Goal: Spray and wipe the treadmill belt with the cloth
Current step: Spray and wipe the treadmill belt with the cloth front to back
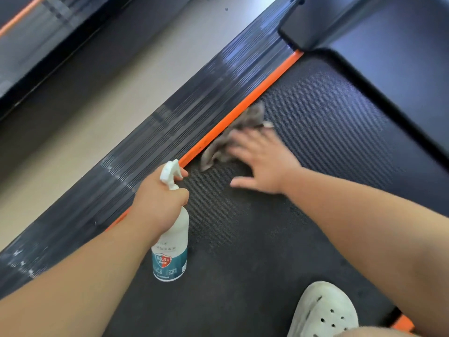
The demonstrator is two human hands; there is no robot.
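Observation:
The dark textured treadmill belt (303,132) runs diagonally through the view. A crumpled grey cloth (226,139) lies on it beside the orange edge strip (243,110). My right hand (262,159) lies flat with spread fingers on the cloth and presses it onto the belt; the hand is blurred. My left hand (158,203) grips the neck of a white spray bottle (171,251) with a teal label, a finger at the trigger. The nozzle points toward the cloth, and the bottle hangs just above the belt.
A ribbed dark side rail (170,122) borders the belt on the left, with beige floor (102,76) beyond it. The black motor cover (379,45) rises at the upper right. A white perforated clog (325,312) stands on the belt at the bottom right.

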